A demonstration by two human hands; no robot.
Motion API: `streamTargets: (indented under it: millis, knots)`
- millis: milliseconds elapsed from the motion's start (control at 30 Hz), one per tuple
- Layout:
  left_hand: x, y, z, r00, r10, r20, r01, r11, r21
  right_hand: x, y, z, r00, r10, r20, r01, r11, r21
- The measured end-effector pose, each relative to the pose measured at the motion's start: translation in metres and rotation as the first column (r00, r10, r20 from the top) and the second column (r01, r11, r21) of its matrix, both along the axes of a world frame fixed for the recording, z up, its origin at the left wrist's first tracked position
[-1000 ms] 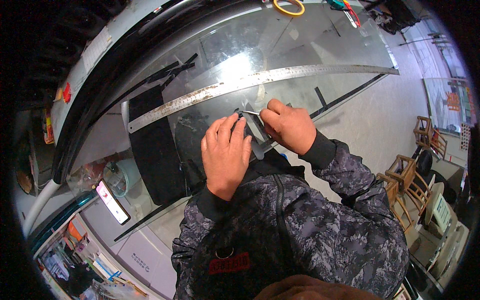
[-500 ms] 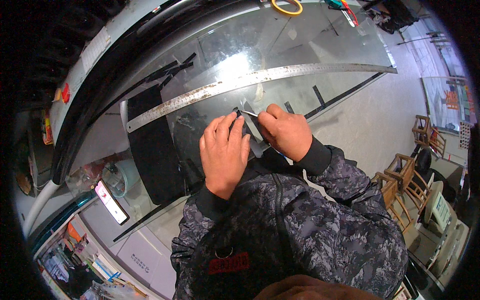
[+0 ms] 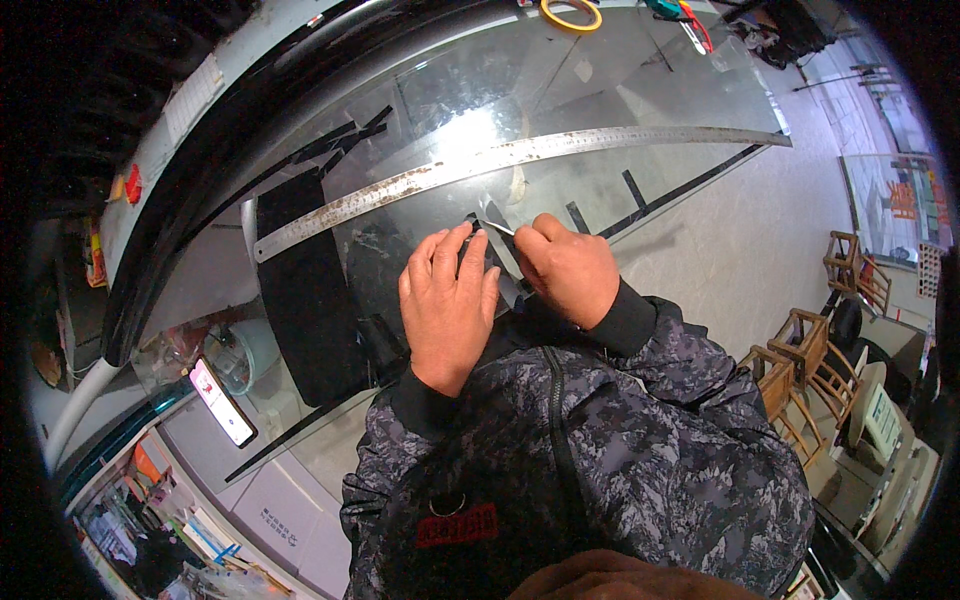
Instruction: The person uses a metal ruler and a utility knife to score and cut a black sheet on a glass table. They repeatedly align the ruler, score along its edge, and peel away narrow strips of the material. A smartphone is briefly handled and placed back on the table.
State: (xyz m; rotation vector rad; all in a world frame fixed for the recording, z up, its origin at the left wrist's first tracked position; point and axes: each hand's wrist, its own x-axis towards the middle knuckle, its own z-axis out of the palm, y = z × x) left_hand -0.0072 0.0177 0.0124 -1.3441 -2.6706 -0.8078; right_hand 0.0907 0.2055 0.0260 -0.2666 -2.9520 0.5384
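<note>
My left hand (image 3: pixel 448 305) rests fingers-down on the glass sheet (image 3: pixel 590 90), its fingertips at a small black piece (image 3: pixel 470 220). My right hand (image 3: pixel 565 270) is closed on a thin silver tool (image 3: pixel 498 226), whose tip reaches to that piece. Beyond both hands a long, rusty steel ruler (image 3: pixel 400 190) crosses the glass. A large black sheet (image 3: pixel 315 315) lies left of my left hand, under the ruler's end. Narrow black strips (image 3: pixel 633 190) lie near the glass's edge at right. What is under my fingers is mostly hidden.
A phone (image 3: pixel 220 402) with a lit screen lies at lower left near a pale bucket (image 3: pixel 255 350). A yellow tape roll (image 3: pixel 570 12) and red-handled tools (image 3: pixel 690 25) lie at the far edge. Wooden chairs (image 3: pixel 800 350) stand at right. A curved black bar (image 3: pixel 165 200) runs along the left.
Over the last second my right hand and sleeve have shifted slightly down and left, still gripping the thin tool. My left hand has barely moved.
</note>
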Motion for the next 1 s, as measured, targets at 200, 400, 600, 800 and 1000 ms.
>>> streamTargets:
  millis: [200, 400, 600, 800, 1000]
  knots:
    - [0.002, 0.0, 0.002, 1.0, 0.01, 0.019, -0.009, 1.0, -0.02, 0.003, -0.002, -0.001, 1.0, -0.007, -0.008, 0.007, 1.0, -0.005]
    - [0.004, 0.001, 0.001, 0.999, 0.019, -0.037, -0.019, 1.0, -0.006, 0.008, 0.0, -0.003, 0.999, -0.009, -0.044, 0.008, 1.0, -0.014]
    - [0.004, -0.002, -0.003, 0.999, 0.033, -0.029, -0.033, 0.999, 0.019, -0.007, 0.032, -0.002, 0.989, -0.003, -0.147, 0.005, 1.0, 0.007]
    - [0.005, -0.004, -0.005, 0.999, 0.053, -0.009, -0.053, 0.998, 0.037, -0.067, 0.084, -0.011, 0.973, 0.013, -0.231, 0.023, 0.988, 0.153]
    - [0.006, -0.001, -0.006, 0.994, 0.113, 0.002, -0.113, 0.993, 0.041, -0.113, 0.113, -0.029, 0.954, 0.043, -0.296, 0.023, 0.976, 0.216]
